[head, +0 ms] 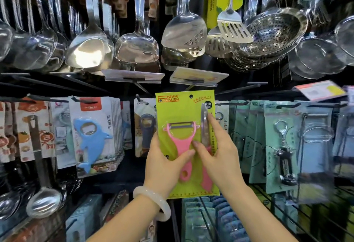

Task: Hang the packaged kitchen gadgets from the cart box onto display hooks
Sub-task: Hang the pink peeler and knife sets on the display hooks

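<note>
1. Packaged gadgets were what you were hanging, and the biggest thing before you was the display wall: steel ladles and spatulas hung across the top, with perforated strainers stacked to the upper right.
2. Below them ran rows of carded goods on black hooks: a stack of blue dolphin bottle openers to the left, teal cards with corkscrews to the right, and a card with a grey opener just behind your package.
3. You held the yellow-green card upright in the middle of the view, in front of the wall and between those rows. Its punched hanging hole sat near the top edge, and I could not tell whether it was on any hook.
4. Your left hand grasped the card from its left edge, thumb laid across the front on the peeler's handle and the other fingers hidden behind. A pale bangle circled that wrist.
5. Your right hand gripped the card's right side, thumb pressed on the front beside the peeler and index finger stretched up along the knife.
6. Sealed on the card were a pink Y-shaped peeler and, just to its right, a small knife with a pink handle, blade pointing up.
</note>
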{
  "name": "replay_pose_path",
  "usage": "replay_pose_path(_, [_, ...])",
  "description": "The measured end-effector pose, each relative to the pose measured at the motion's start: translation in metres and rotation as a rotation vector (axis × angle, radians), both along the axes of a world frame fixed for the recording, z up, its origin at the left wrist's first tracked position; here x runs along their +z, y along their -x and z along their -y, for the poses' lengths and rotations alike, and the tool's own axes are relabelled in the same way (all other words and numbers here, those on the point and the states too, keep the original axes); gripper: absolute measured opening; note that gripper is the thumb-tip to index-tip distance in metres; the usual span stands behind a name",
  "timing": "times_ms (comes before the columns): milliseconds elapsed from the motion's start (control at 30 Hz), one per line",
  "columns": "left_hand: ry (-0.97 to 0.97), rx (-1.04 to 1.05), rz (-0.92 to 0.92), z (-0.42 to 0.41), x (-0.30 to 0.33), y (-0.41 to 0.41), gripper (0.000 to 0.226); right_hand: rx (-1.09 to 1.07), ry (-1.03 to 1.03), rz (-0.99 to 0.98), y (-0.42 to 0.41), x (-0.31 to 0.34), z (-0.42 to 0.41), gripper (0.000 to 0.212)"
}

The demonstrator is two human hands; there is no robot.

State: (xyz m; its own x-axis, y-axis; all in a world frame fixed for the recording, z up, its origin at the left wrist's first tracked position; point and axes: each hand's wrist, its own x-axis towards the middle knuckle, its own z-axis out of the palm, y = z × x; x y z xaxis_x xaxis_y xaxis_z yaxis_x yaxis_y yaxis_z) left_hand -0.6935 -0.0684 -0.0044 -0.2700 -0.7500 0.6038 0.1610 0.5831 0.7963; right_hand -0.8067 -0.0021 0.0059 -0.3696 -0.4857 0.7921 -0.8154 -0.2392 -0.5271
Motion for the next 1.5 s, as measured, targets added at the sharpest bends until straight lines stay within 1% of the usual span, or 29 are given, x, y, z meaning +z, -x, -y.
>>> replay_pose_path(167, [-0.062, -0.004, 0.047, 0.008, -0.005, 0.004, 0.09, 0.007, -0.006, 0.038, 0.006, -0.007, 0.005, 0.072])
replay_pose_path(200, [-0.078, -0.001, 0.057, 0.01, -0.006, 0.005, 0.089, 0.014, -0.021, 0.05, 0.007, -0.007, 0.007, 0.072])
replay_pose_path(300, [-0.129, -0.007, 0.063, 0.016, -0.004, 0.008, 0.073, 0.016, -0.076, 0.07, 0.011, -0.004, 0.015, 0.07])
replay_pose_path(367, [-0.168, -0.016, 0.1, 0.023, -0.001, 0.011, 0.067, 0.019, -0.11, 0.096, 0.014, -0.001, 0.023, 0.069])
replay_pose_path(400, [-0.172, -0.02, 0.129, 0.028, 0.0, 0.013, 0.069, 0.021, -0.123, 0.106, 0.016, 0.0, 0.028, 0.069])
replay_pose_path(433, [-0.179, -0.022, 0.164, 0.032, 0.0, 0.015, 0.077, 0.011, -0.137, 0.104, 0.018, 0.001, 0.033, 0.07])
replay_pose_path(500, [-0.195, 0.001, 0.248, 0.037, -0.001, 0.016, 0.1, -0.052, -0.169, 0.072, 0.02, 0.001, 0.04, 0.072])
replay_pose_path(567, [-0.222, 0.039, 0.312, 0.035, -0.005, 0.012, 0.109, -0.125, -0.23, 0.042, 0.02, 0.0, 0.044, 0.074])
replay_pose_path(633, [-0.236, 0.046, 0.354, 0.033, -0.016, 0.007, 0.106, -0.154, -0.265, 0.068, 0.017, -0.005, 0.044, 0.073])
replay_pose_path(700, [-0.237, 0.061, 0.41, 0.036, -0.029, 0.003, 0.096, -0.163, -0.218, 0.103, 0.013, -0.015, 0.043, 0.07])
replay_pose_path(733, [-0.229, 0.067, 0.449, 0.041, -0.039, 0.003, 0.094, -0.181, -0.197, 0.101, 0.01, -0.022, 0.041, 0.069])
replay_pose_path(800, [-0.212, 0.059, 0.543, 0.04, -0.05, 0.0, 0.099, -0.213, -0.168, 0.1, 0.002, -0.035, 0.036, 0.063])
replay_pose_path(867, [-0.173, 0.082, 0.613, 0.029, -0.053, -0.009, 0.097, -0.229, -0.126, 0.106, -0.007, -0.049, 0.028, 0.056])
replay_pose_path(933, [-0.205, 0.129, 0.661, 0.021, -0.061, -0.016, 0.097, -0.236, -0.09, 0.114, -0.014, -0.063, 0.021, 0.05])
replay_pose_path(1033, [-0.267, 0.099, 0.676, 0.018, -0.079, -0.022, 0.098, -0.261, -0.109, 0.117, -0.021, -0.085, 0.011, 0.045])
replay_pose_path(1100, [-0.294, 0.054, 0.728, 0.015, -0.086, -0.027, 0.098, -0.277, -0.123, 0.119, -0.02, -0.094, 0.006, 0.045])
replay_pose_path(1300, [-0.241, 0.002, 0.802, 0.008, -0.094, -0.032, 0.098, -0.28, -0.199, 0.166, -0.014, -0.105, -0.006, 0.04])
replay_pose_path(1500, [-0.222, -0.009, 0.789, -0.011, -0.104, -0.017, 0.09, -0.302, -0.285, 0.151, 0.0, -0.123, -0.032, 0.039])
